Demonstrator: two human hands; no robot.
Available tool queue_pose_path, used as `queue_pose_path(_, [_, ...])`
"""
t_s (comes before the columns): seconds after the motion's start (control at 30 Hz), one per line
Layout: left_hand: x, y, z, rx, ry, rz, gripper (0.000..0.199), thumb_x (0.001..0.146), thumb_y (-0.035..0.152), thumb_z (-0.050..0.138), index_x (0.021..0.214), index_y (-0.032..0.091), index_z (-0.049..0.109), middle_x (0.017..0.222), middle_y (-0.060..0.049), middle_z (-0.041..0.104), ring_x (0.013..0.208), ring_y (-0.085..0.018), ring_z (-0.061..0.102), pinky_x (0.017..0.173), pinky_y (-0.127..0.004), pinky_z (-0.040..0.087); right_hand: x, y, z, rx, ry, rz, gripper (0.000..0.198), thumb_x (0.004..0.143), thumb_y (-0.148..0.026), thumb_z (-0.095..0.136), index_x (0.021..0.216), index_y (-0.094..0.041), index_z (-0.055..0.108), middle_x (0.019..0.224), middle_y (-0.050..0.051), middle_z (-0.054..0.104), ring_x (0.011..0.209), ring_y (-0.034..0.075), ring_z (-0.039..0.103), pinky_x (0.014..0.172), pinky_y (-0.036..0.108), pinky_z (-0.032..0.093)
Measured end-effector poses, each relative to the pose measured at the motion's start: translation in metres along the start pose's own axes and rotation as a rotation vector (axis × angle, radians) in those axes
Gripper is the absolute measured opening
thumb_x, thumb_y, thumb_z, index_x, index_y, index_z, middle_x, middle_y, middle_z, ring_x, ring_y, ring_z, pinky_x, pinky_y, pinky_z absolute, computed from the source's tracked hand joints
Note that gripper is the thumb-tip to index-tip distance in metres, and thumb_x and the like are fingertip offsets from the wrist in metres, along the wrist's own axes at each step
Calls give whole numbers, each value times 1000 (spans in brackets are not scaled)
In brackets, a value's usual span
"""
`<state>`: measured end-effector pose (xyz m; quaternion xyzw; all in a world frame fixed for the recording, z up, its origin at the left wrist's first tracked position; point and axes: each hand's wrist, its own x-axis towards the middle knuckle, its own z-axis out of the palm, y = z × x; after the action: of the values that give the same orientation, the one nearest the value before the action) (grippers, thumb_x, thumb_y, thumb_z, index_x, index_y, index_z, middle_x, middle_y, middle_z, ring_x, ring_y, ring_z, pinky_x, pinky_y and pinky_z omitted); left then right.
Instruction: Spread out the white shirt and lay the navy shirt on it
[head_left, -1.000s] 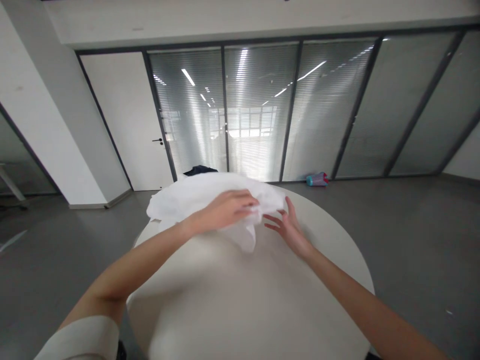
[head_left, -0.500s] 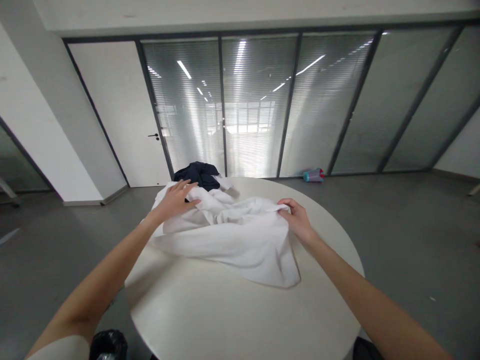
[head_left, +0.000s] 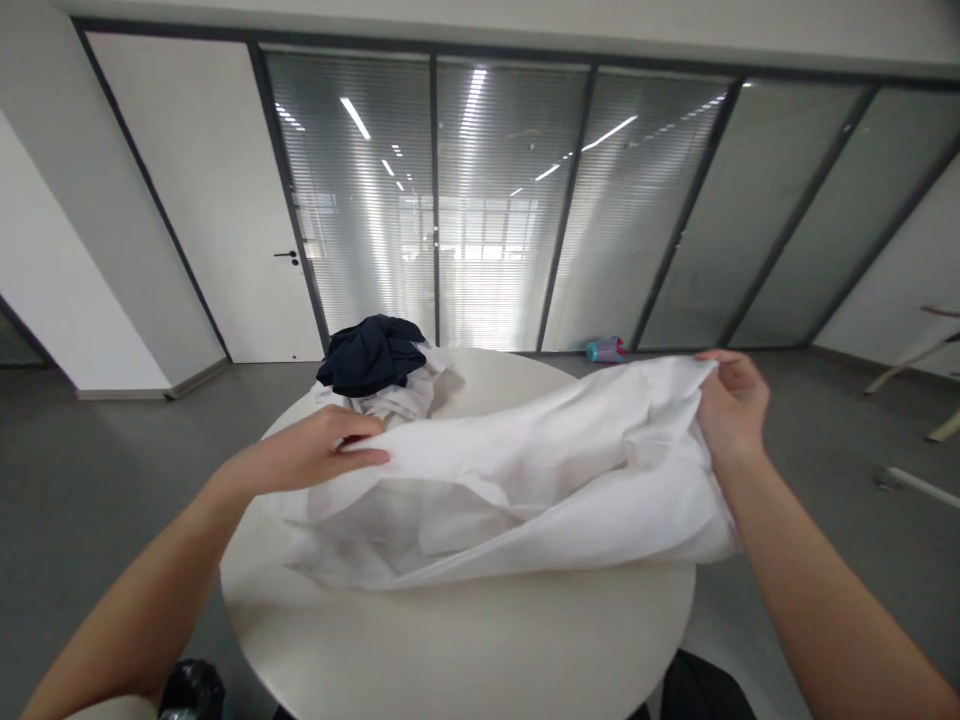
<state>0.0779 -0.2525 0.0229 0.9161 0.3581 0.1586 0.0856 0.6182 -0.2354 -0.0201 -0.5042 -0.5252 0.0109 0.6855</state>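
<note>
Smooth round white table (head_left: 465,640) bears a soft, creased white cloth (head_left: 525,470). Left hand (head_left: 315,455) pinches its near-left edge; right hand (head_left: 731,405) grips its raised corner. Behind it, a crumpled dark garment (head_left: 371,352).

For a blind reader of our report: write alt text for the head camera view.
Two bare hands stretch a white garment over a round white table: the left hand grips one end near the table, the right hand lifts the other end higher. A dark navy garment lies on more white cloth at the far edge, before a glass wall with blinds.
</note>
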Motion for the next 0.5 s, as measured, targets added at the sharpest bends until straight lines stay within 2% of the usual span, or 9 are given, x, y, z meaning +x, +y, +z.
queue_pose_path(0.07, [4, -16, 0, 139, 187, -104, 35, 96, 51, 50, 84, 22, 66, 80, -3, 65, 72, -20, 59, 70, -31, 45, -15, 8, 3, -88, -28, 44, 23, 74, -48, 65, 83, -27, 60, 86, 6, 68, 79, 24, 62, 70, 37, 49])
queue_pose_path(0.13, [14, -24, 8, 274, 406, -181, 35, 96, 49, 49, 94, 20, 69, 96, -8, 67, 89, -27, 61, 83, -40, 47, -34, 16, 8, -254, -218, 106, 24, 73, -46, 65, 81, -24, 64, 87, 8, 71, 82, 25, 65, 75, 38, 51])
queue_pose_path(0.2, [24, -12, 24, 267, 495, -159, 36, 94, 48, 50, 98, 19, 71, 104, -12, 65, 99, -30, 60, 92, -46, 46, -50, 25, 13, -419, -377, 155, 22, 75, -44, 64, 80, -23, 66, 86, 9, 73, 82, 26, 67, 77, 39, 51])
queue_pose_path(0.23, [26, 2, 35, 190, 462, -115, 36, 93, 50, 52, 98, 20, 71, 104, -11, 65, 99, -29, 61, 93, -45, 47, -57, 31, 14, -488, -441, 170, 21, 77, -43, 63, 80, -22, 67, 87, 9, 73, 82, 27, 68, 77, 39, 50])
queue_pose_path(0.27, [28, 21, 46, 58, 367, -64, 35, 92, 52, 54, 98, 21, 71, 102, -9, 66, 96, -26, 62, 89, -40, 49, -62, 35, 15, -543, -494, 175, 22, 79, -43, 62, 81, -22, 67, 88, 10, 74, 82, 28, 68, 77, 38, 50])
queue_pose_path(0.33, [25, 62, 72, -237, -30, 53, 36, 91, 55, 58, 105, 24, 70, 98, -5, 70, 85, -21, 66, 77, -32, 52, -69, 43, 16, -606, -556, 167, 25, 83, -45, 59, 85, -22, 68, 91, 11, 74, 84, 28, 69, 77, 38, 50])
queue_pose_path(0.4, [18, 96, 95, -333, -309, 158, 45, 81, 56, 70, 114, 27, 67, 100, -4, 72, 85, -22, 68, 75, -31, 52, -71, 47, 13, -612, -560, 170, 29, 86, -48, 58, 90, -21, 69, 92, 11, 74, 85, 27, 69, 77, 37, 50])
queue_pose_path(0.43, [15, 107, 104, -318, -374, 194, 45, 79, 55, 72, 115, 26, 67, 102, -5, 72, 88, -24, 68, 77, -32, 52, -71, 48, 10, -599, -543, 179, 31, 86, -49, 58, 94, -21, 69, 92, 10, 74, 84, 27, 69, 77, 37, 51])
queue_pose_path(0.5, [8, 116, 114, -280, -408, 211, 34, 85, 47, 68, 110, 26, 68, 104, -6, 72, 94, -27, 69, 82, -35, 52, -71, 46, 1, -531, -513, 206, 36, 85, -53, 59, 101, -21, 69, 90, 9, 74, 84, 25, 70, 76, 36, 52])
